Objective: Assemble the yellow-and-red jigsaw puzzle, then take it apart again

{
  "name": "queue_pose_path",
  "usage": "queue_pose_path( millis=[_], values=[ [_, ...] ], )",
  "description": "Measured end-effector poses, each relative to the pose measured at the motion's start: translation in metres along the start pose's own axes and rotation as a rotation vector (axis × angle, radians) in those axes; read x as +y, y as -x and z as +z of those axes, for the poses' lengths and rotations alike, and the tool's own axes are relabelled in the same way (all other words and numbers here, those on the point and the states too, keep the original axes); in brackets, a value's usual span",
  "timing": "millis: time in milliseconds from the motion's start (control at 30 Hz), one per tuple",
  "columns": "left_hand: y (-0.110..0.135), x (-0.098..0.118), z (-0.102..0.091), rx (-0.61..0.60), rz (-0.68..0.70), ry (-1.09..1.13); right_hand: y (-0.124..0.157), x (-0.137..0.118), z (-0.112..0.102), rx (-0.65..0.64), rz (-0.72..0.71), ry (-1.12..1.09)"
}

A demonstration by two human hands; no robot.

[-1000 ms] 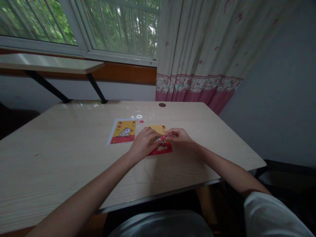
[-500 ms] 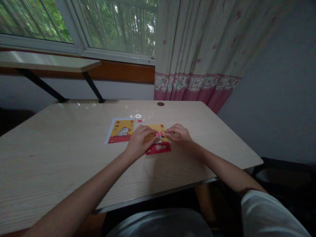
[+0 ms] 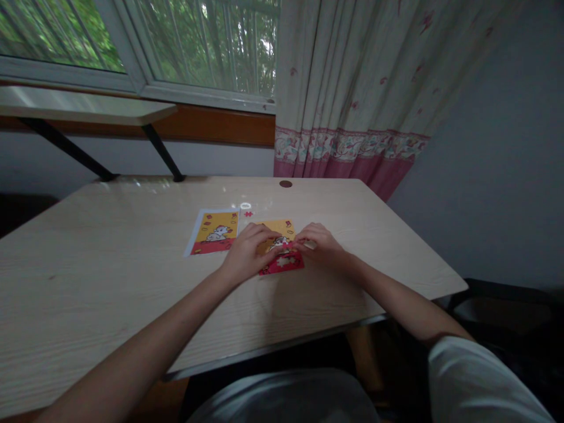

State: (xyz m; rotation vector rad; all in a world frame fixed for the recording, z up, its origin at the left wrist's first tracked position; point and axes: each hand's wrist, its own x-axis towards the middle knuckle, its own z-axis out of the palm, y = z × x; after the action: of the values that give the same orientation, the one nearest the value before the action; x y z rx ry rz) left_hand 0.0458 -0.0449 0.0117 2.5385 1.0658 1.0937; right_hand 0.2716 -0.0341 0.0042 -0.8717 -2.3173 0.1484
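Note:
A yellow and red jigsaw puzzle [image 3: 278,268] with a white cartoon bird on it lies on the table, and a gap shows in its red lower part. My left hand [image 3: 252,249] rests over its left side, thumb and forefinger apart, with the thumb tip near the gap. From the right, my right hand [image 3: 321,242] has its fingertips pinched at a small pink-red puzzle piece [image 3: 286,245], which is low over the puzzle just above the gap. My fingers partly cover the bird picture.
A matching picture sheet [image 3: 214,234] lies left of the puzzle. Another red puzzle piece [image 3: 248,214] lies loose behind my left hand. The wooden table [image 3: 132,282] has a round brown cap [image 3: 286,184] near its back edge, and a raised shelf [image 3: 88,106] stands back left.
The pink-red piece has come down and tilted flatter over the puzzle. My right fingertips have lowered with it and closed in toward my left thumb. My left hand has hardly moved.

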Motion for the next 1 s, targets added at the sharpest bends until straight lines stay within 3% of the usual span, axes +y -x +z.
queue_pose_path(
  millis=[133, 300, 500, 1000],
  values=[
    [0.005, -0.005, -0.006, -0.195, 0.064, 0.019, 0.007, 0.003, -0.001, -0.208, -0.024, -0.031],
    [0.007, -0.003, -0.004, -0.383, 0.159, -0.017, 0.010, 0.002, -0.001, -0.250, -0.035, -0.011],
    [0.007, -0.002, 0.000, -0.441, 0.201, -0.101, 0.009, 0.003, -0.004, -0.262, -0.057, 0.011],
    [0.007, 0.001, -0.001, -0.444, 0.202, -0.128, 0.011, 0.000, -0.015, -0.352, -0.204, 0.192]
  ],
)
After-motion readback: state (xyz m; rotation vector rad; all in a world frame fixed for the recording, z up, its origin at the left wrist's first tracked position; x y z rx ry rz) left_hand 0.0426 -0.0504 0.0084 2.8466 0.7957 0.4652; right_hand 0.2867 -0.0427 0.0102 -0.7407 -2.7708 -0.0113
